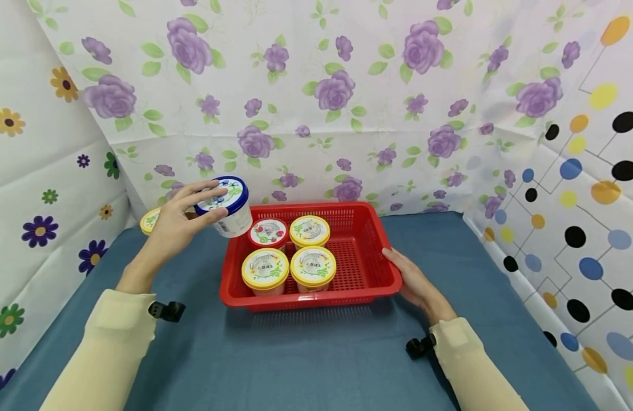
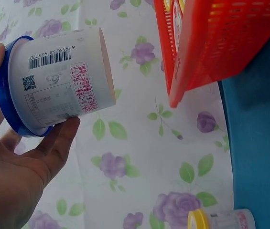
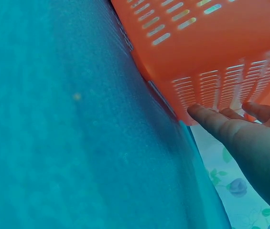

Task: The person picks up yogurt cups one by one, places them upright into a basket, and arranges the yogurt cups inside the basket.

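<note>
My left hand grips a white tub with a blue lid, fingers over the lid and thumb at its near edge. The tub is tilted above the left end of the red basket. A barcode and printed text show on the tub's side in the left wrist view. Inside the basket stand a red-lidded tub and three yellow-lidded tubs, upright in its left and middle part. My right hand touches the basket's right side, its fingers fairly straight against the slotted outer wall.
Another yellow-lidded tub stands at the back left of the blue-covered table, partly hidden behind my left hand. Flowered cloth hangs behind the table, and patterned sheets close off both sides.
</note>
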{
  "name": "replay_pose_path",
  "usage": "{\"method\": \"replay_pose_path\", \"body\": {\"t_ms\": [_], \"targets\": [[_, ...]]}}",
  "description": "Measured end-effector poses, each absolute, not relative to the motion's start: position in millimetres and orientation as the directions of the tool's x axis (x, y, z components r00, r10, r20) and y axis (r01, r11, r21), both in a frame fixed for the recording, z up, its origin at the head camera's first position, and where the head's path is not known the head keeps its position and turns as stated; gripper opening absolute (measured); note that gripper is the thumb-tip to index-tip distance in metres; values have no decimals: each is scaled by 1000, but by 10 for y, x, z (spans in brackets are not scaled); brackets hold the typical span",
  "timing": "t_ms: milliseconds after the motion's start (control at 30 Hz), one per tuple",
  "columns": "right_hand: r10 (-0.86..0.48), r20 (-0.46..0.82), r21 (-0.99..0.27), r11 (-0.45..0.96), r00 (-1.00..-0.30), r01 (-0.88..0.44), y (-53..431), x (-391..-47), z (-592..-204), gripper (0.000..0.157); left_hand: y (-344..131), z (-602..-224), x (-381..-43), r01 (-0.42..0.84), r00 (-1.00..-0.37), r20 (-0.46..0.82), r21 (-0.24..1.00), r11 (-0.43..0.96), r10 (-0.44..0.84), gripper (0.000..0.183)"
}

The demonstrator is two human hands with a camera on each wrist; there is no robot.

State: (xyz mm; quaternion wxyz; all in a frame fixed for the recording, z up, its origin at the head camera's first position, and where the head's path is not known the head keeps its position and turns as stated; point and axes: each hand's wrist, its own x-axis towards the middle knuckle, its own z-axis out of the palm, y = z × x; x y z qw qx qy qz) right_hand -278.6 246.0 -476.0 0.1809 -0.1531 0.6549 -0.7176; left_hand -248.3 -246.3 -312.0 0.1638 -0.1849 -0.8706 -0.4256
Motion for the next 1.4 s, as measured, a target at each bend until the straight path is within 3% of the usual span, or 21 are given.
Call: {"method": "replay_pose_path", "body": {"t_ms": [767, 1400], "targets": [[-441, -25, -997, -56, -897, 56, 2444, -2779, -4758, 62, -2151, -2912, -2638, 526, -846, 473, 673, 520, 244, 46], [-438, -33, -997, -52, -898, 62, 2438, -2762, -4742, 63, -1939, -2986, -2818, 581, -812, 510, 667, 466, 283, 43]]}}
